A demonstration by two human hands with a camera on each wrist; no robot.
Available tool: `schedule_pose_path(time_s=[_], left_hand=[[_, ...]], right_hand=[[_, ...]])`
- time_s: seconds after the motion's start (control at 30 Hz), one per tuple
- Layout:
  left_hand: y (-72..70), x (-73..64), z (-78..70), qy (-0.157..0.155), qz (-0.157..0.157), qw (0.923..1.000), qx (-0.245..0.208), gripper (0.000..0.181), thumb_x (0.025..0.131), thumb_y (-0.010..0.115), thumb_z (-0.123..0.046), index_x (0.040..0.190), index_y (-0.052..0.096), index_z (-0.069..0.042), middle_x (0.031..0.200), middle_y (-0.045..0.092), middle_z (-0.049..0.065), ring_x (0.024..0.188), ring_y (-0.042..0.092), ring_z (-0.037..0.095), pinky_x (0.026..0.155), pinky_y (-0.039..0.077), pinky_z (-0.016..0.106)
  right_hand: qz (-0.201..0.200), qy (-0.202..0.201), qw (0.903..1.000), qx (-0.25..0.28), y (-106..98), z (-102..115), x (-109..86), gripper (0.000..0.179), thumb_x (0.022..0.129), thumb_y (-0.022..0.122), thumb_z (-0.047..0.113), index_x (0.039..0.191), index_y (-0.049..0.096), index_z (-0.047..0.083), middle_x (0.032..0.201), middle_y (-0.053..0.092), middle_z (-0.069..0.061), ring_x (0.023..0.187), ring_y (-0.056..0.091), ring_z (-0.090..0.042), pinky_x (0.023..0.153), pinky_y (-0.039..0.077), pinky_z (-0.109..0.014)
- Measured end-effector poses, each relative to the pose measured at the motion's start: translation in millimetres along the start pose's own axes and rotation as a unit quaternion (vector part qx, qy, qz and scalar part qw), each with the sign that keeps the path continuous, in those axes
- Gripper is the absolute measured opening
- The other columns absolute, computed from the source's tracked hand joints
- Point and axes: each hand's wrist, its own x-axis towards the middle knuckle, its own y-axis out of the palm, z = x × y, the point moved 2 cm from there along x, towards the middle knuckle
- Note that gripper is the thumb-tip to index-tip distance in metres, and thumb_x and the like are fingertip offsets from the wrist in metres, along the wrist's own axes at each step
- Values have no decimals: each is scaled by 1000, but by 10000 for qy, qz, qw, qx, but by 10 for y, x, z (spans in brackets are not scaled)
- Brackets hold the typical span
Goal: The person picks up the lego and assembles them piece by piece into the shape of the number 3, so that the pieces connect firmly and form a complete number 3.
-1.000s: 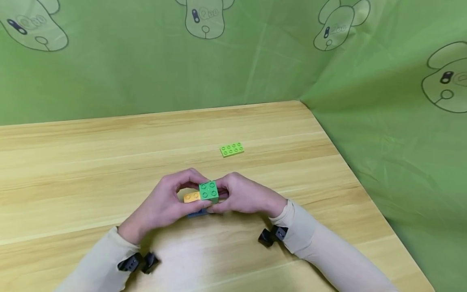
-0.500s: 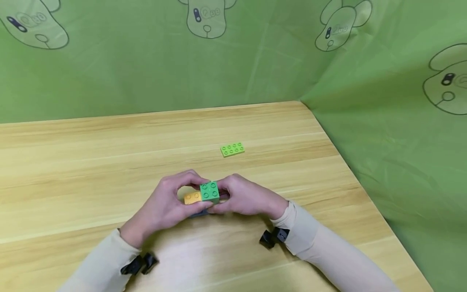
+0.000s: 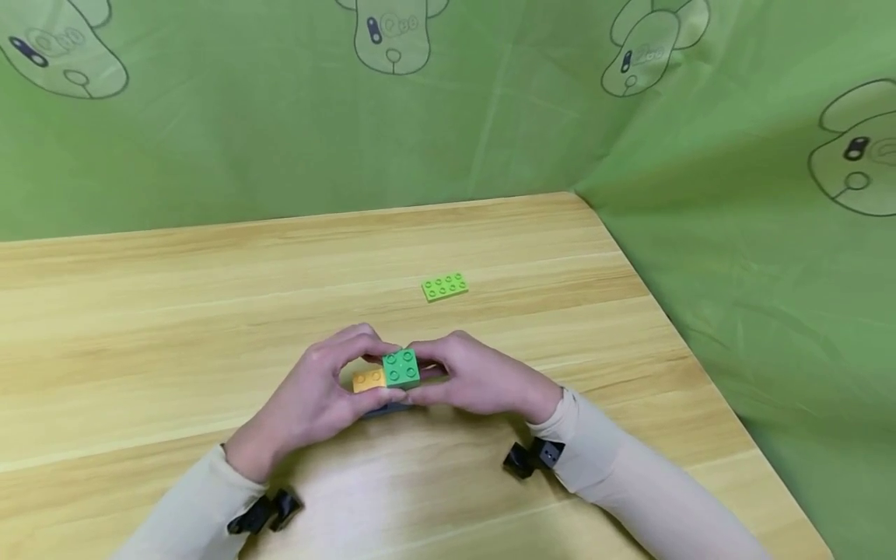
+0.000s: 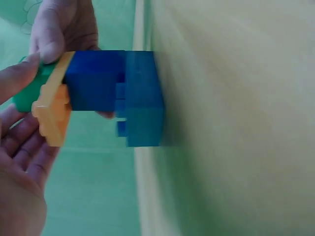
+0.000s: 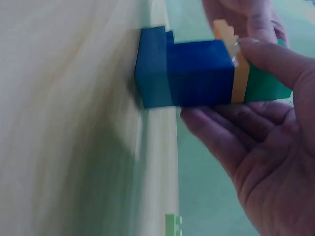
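Between both hands stands a stack of toy building bricks. A green brick [image 3: 401, 368] is on top, over an orange plate [image 4: 53, 110] that juts out to one side. Under it come a dark blue brick [image 5: 201, 73] and a teal brick [image 4: 144, 98] at the bottom, close on the tabletop. My left hand [image 3: 318, 393] pinches the green brick, thumb in front and fingers behind. From the other side my right hand [image 3: 479, 377] grips the stack, its thumb at the orange plate and fingers along the far side of the blue brick.
A flat lime-green plate [image 3: 444, 287] with studs lies on the wooden table [image 3: 210, 311] beyond the hands. Green cloth [image 3: 280, 140] with printed animal heads hangs along the back and right edges.
The right hand has shifted slightly to the right, its fingers still at the stack. The left hand and the bricks stay nearly where they were.
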Motion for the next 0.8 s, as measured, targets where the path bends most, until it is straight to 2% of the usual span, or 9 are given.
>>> schedule_pose_path(time_s=[0.07, 0.17, 0.27, 0.33, 0.43, 0.57, 0.67, 0.8], left_hand=[[-24, 22, -13, -87, 150, 9998, -17, 34, 75, 87, -12, 104, 69, -14, 97, 63, -9, 95, 61, 14, 86, 54, 35], [-66, 82, -16, -334, 554, 9978, -118, 36, 77, 86, -18, 107, 66, -15, 106, 61, -8, 105, 59, 14, 95, 50, 36], [-110, 142, 19, -758, 941, 9922, -301, 42, 83, 81, -26, 120, 63, -17, 120, 58, -8, 119, 52, 14, 104, 42, 40], [-149, 191, 60, -1036, 1077, 9882, -333, 47, 88, 76, -30, 129, 59, -18, 129, 55, -7, 126, 47, 15, 108, 36, 44], [-197, 304, 153, -1322, 1070, 9849, -310, 47, 92, 70, -34, 134, 56, -18, 134, 53, -5, 130, 44, 15, 111, 33, 43], [-178, 499, 306, -1428, 1015, 9844, -184, 48, 94, 68, -32, 135, 55, -11, 134, 54, 1, 128, 46, 17, 110, 35, 37], [-129, 614, 418, -1563, 960, 9829, 161, 55, 94, 68, -31, 139, 50, -7, 137, 50, 3, 128, 46, 24, 108, 37, 39], [-79, 738, 557, -1837, 1002, 9753, 712, 63, 94, 68, -33, 144, 43, -4, 143, 44, 8, 130, 43, 33, 108, 37, 46]], right_hand=[[33, -54, 9999, -77, -1, -5, 12, 25, 91, 73, 12, 114, 67, 6, 108, 69, 4, 102, 64, -6, 89, 53, -26], [-3, -120, 9997, -201, -12, -7, 15, 25, 90, 73, 13, 114, 68, 6, 108, 70, 3, 101, 65, -6, 88, 54, -27], [-35, -174, 9996, -207, -15, -4, 6, 23, 90, 74, 16, 111, 69, 7, 103, 71, 6, 95, 67, -7, 84, 55, -27], [-46, -189, 9997, -166, -12, -3, 4, 23, 90, 74, 18, 110, 69, 9, 101, 71, 7, 92, 67, -7, 82, 56, -26], [-31, -153, 9998, -126, -9, -6, 7, 26, 89, 76, 19, 112, 68, 10, 101, 71, 9, 92, 67, -6, 81, 56, -25], [-32, -61, 9997, -247, -19, -9, 3, 23, 88, 76, 19, 108, 69, 10, 99, 70, 10, 90, 67, -6, 80, 56, -25], [-5, -35, 9994, -333, -17, -4, 5, 20, 88, 77, 20, 104, 69, 12, 96, 70, 12, 87, 67, -6, 79, 56, -24], [53, 22, 9997, -222, -10, -4, 13, 22, 88, 77, 19, 106, 69, 11, 98, 71, 10, 90, 67, -6, 81, 55, -24]])
